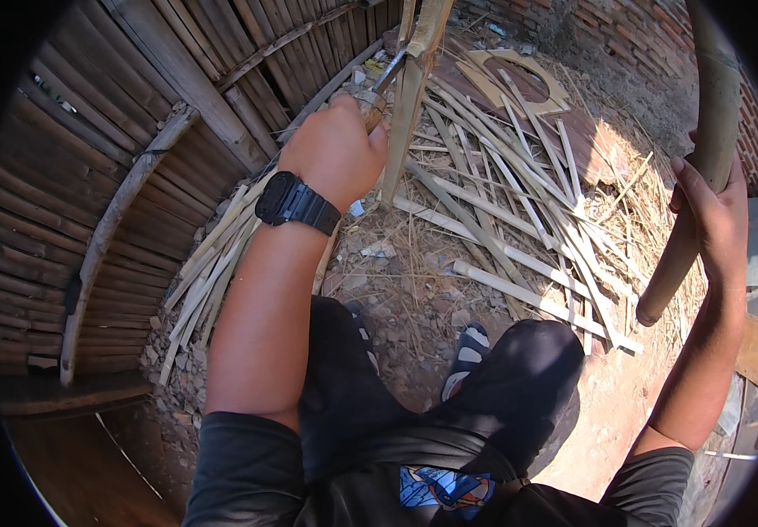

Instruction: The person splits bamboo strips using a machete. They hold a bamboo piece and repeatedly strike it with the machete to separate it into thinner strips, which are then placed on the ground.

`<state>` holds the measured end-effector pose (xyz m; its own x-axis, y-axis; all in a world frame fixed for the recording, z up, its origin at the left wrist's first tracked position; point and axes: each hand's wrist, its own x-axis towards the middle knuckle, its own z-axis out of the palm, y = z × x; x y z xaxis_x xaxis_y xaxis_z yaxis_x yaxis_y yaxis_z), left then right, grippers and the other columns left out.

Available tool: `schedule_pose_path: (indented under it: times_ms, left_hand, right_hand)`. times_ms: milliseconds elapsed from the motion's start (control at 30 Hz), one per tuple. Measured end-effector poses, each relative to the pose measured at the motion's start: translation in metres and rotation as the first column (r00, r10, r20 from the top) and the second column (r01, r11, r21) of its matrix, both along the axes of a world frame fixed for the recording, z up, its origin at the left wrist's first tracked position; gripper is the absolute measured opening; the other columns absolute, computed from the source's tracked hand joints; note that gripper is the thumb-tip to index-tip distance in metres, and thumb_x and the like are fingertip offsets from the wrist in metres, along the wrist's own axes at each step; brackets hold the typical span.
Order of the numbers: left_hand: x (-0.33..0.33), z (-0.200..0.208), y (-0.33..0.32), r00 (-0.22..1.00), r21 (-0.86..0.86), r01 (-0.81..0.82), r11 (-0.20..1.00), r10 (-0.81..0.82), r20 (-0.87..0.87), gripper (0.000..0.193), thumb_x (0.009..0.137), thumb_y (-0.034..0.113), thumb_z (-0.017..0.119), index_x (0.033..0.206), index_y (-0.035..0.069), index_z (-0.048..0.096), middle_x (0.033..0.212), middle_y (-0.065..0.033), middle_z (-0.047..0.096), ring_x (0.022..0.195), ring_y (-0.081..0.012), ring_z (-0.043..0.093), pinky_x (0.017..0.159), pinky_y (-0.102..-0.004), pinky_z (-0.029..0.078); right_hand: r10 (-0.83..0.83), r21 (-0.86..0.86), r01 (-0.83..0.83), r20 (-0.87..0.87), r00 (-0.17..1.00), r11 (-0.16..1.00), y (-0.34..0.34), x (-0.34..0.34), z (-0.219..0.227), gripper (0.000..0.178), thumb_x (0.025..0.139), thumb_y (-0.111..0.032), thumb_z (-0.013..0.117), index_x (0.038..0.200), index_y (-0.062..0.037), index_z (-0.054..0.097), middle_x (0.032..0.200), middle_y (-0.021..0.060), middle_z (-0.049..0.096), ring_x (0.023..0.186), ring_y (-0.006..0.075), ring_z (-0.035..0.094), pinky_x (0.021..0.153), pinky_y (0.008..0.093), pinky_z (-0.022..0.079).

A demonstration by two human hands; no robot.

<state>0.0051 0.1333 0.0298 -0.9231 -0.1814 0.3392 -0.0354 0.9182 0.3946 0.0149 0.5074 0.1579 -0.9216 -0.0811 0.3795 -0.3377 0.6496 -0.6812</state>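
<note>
My left hand (pixel 333 147), with a black watch on its wrist, is closed around the handle of a knife (pixel 388 74). The metal blade meets an upright length of split bamboo (pixel 412 105), whose upper end parts into two pieces and runs out of view at the top. How deep the blade sits cannot be told. On the right, my right hand (pixel 714 206) grips a thick round bamboo pole (pixel 717 97), tilted with its lower end toward me. The fingers wrap behind the pole and are partly hidden.
Many pale bamboo strips (pixel 519 237) lie crisscrossed on the ground ahead, and another bundle (pixel 212 263) rests at the left. A slatted bamboo wall (pixel 71 167) stands on the left. A brick wall (pixel 625 35) rises at the back right. Rubble and straw surround my sandalled feet (pixel 465 356).
</note>
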Motion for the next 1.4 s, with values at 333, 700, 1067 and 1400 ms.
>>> schedule_pose_path:
  times_ms: [333, 700, 1067, 1400]
  left_hand:
    - [-0.003, -0.01, -0.016, 0.992, -0.039, 0.013, 0.999, -0.008, 0.123, 0.045, 0.094, 0.036, 0.064, 0.1, -0.008, 0.062, 0.086, -0.0325, 0.068, 0.086, -0.0476, 0.068, 0.078, -0.0533, 0.054]
    - [-0.01, -0.014, -0.01, 0.986, 0.004, -0.022, 1.0, 0.021, 0.164, 0.042, 0.092, 0.033, 0.065, 0.102, -0.008, 0.061, 0.09, -0.0302, 0.07, 0.088, -0.0444, 0.07, 0.08, -0.0514, 0.056]
    - [-0.039, -0.022, -0.034, 0.994, -0.009, -0.022, 1.0, 0.023, 0.11, 0.045, 0.094, 0.039, 0.064, 0.099, -0.006, 0.061, 0.084, -0.0299, 0.069, 0.082, -0.0461, 0.068, 0.075, -0.0533, 0.055]
    - [-0.049, -0.045, -0.029, 0.973, 0.004, -0.045, 0.999, 0.043, 0.226, 0.047, 0.094, 0.038, 0.063, 0.104, -0.008, 0.062, 0.095, -0.0307, 0.069, 0.095, -0.0461, 0.068, 0.085, -0.0508, 0.054]
  right_hand:
    - [-0.023, 0.345, -0.191, 0.53, 0.848, 0.919, -0.043, -0.006, -0.09, 0.052, 0.082, -0.002, 0.067, 0.132, 0.0016, 0.05, 0.111, 0.0227, 0.066, 0.109, 0.0305, 0.064, 0.098, 0.0398, 0.046]
    - [0.123, 0.102, -0.149, 0.224, 0.967, 0.984, -0.013, -0.018, -0.056, 0.056, 0.08, -0.009, 0.076, 0.131, 0.0017, 0.054, 0.094, 0.0035, 0.061, 0.081, 0.01, 0.057, 0.07, 0.0267, 0.048]
    - [0.003, 0.079, -0.004, 0.021, 1.0, 0.997, -0.014, -0.063, -0.042, 0.04, 0.089, -0.015, 0.071, 0.122, -0.0017, 0.055, 0.084, 0.0017, 0.06, 0.073, 0.0082, 0.058, 0.066, 0.0262, 0.049]
    - [0.028, 0.285, -0.16, 0.419, 0.908, 0.945, -0.035, -0.068, -0.167, 0.077, 0.077, -0.006, 0.072, 0.145, 0.0106, 0.04, 0.116, 0.0302, 0.066, 0.111, 0.0349, 0.066, 0.099, 0.0387, 0.048]
